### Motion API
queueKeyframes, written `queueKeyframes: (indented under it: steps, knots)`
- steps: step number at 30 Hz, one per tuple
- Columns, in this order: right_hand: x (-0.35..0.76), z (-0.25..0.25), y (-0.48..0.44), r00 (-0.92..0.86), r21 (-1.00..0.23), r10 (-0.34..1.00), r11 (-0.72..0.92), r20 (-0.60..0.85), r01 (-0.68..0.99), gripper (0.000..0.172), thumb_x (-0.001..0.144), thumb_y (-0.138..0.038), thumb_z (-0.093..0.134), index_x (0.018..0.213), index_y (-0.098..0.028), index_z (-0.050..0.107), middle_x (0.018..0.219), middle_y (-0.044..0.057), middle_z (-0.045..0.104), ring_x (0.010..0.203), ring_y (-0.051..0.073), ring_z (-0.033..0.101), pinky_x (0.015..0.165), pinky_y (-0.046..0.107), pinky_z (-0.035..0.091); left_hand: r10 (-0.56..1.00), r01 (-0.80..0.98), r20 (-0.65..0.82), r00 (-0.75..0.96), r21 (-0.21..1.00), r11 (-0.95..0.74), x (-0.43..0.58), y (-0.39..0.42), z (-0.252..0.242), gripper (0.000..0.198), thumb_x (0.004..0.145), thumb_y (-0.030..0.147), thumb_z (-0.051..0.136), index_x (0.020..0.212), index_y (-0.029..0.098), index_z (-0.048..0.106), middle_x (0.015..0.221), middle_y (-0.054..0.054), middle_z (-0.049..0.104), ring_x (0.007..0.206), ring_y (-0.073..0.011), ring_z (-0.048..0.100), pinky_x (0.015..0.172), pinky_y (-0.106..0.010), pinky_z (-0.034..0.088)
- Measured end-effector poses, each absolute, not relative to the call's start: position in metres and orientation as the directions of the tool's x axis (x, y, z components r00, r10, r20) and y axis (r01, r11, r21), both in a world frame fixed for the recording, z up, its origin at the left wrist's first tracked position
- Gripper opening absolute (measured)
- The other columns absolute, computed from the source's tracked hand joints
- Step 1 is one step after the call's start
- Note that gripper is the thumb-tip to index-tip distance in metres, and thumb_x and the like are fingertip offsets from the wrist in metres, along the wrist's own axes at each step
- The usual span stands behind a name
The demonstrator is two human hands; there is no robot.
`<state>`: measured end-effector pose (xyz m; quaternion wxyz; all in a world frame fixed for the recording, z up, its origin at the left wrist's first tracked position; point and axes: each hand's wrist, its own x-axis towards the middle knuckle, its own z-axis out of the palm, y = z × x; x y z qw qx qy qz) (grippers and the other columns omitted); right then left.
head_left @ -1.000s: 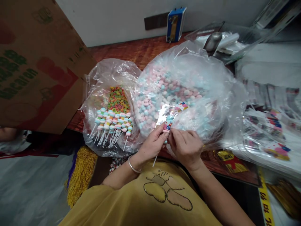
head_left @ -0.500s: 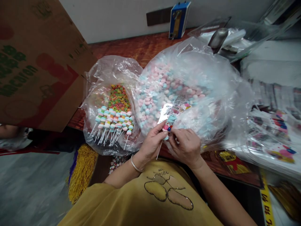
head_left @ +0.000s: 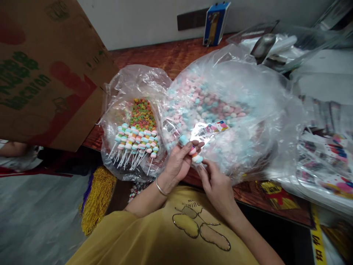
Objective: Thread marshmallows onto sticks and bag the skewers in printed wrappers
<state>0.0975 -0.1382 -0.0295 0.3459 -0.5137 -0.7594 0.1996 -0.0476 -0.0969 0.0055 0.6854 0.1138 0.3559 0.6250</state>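
A marshmallow candy skewer [head_left: 196, 158] in pink, blue and white lies across the fingers of my left hand [head_left: 179, 162], with the thumb pressed on it. Clear film with printing [head_left: 171, 129] extends past its upper end and seems to be a wrapper around it. My right hand [head_left: 215, 180] pinches the lower end, where the stick is, between thumb and fingers. Just beyond my hands, a shiny printed wrapper [head_left: 213, 127] rests on a large clear bag of pink and blue marshmallows [head_left: 187, 92].
Left of my hands, several finished candy skewers [head_left: 136, 141] lie on a clear bag with colourful cereal rings [head_left: 142, 112]. A cardboard box [head_left: 55, 84] stands farther left. Printed wrappers [head_left: 328, 158] are stacked at right. Behind are a metal scoop [head_left: 263, 46] and a blue device [head_left: 216, 24].
The skewer has turned, its stick end now pointing toward my right hand instead of down-left. My right hand has moved down to that end, and the printed film now extends up-left.
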Motion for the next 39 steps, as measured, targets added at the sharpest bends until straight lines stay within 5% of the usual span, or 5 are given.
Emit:
queueKeyframes:
  steps: [9, 17, 27, 35, 39]
  knots:
    - [0.094, -0.035, -0.143, -0.253, -0.325, 0.726, 0.554, 0.64, 0.767, 0.018, 0.1, -0.019, 0.061, 0.11, -0.015, 0.075, 0.068, 0.005, 0.073, 0.054, 0.015, 0.061, 0.053, 0.029, 0.038, 0.946, -0.781, -0.279, -0.164, 0.623, 0.048, -0.064, -0.082, 0.014, 0.04, 0.075, 0.033, 0.09, 0.105, 0.019, 0.067, 0.073, 0.006, 0.059, 0.061, -0.0063, 0.059, 0.069, -0.023, 0.054]
    - [0.096, -0.031, -0.144, -0.331, -0.983, 0.943, 0.086, 0.027, 0.165, 0.029, 0.105, -0.039, 0.051, 0.104, -0.019, 0.072, 0.056, -0.004, 0.058, 0.046, 0.012, 0.05, 0.046, 0.024, 0.038, 0.948, -0.818, -0.308, -0.078, 0.563, 0.116, -0.06, -0.083, 0.022, 0.041, 0.077, 0.047, 0.087, 0.096, 0.019, 0.065, 0.064, 0.009, 0.043, 0.047, -0.0027, 0.038, 0.043, -0.017, 0.032]
    - [0.083, -0.031, -0.137, -0.215, -0.616, 0.829, 0.534, 0.516, 0.579, 0.022, 0.1, -0.027, 0.058, 0.093, -0.016, 0.076, 0.066, 0.005, 0.07, 0.054, 0.014, 0.059, 0.054, 0.027, 0.041, 0.929, -0.77, -0.346, -0.132, 0.626, 0.124, -0.048, -0.081, 0.014, 0.038, 0.08, 0.046, 0.084, 0.091, 0.018, 0.062, 0.066, 0.008, 0.048, 0.052, -0.0041, 0.045, 0.057, -0.019, 0.046]
    - [0.089, -0.033, -0.144, -0.488, -0.954, 0.848, -0.284, -0.205, -0.093, 0.048, 0.106, -0.052, 0.042, 0.1, -0.015, 0.072, 0.044, -0.01, 0.035, 0.032, 0.009, 0.025, 0.034, 0.022, 0.026, 0.945, -0.8, -0.31, -0.107, 0.591, 0.103, -0.064, -0.08, 0.013, 0.038, 0.085, 0.052, 0.078, 0.099, 0.02, 0.064, 0.068, 0.006, 0.052, 0.056, -0.006, 0.051, 0.063, -0.02, 0.05]
    - [0.089, -0.035, -0.145, -0.287, -0.956, 0.949, 0.2, 0.134, 0.217, 0.033, 0.103, -0.04, 0.053, 0.096, -0.017, 0.076, 0.053, -0.002, 0.056, 0.043, 0.012, 0.047, 0.045, 0.024, 0.036, 0.935, -0.776, -0.335, -0.118, 0.619, 0.124, -0.06, -0.079, 0.014, 0.037, 0.085, 0.05, 0.079, 0.091, 0.018, 0.061, 0.063, 0.007, 0.05, 0.053, -0.0053, 0.05, 0.064, -0.02, 0.05]
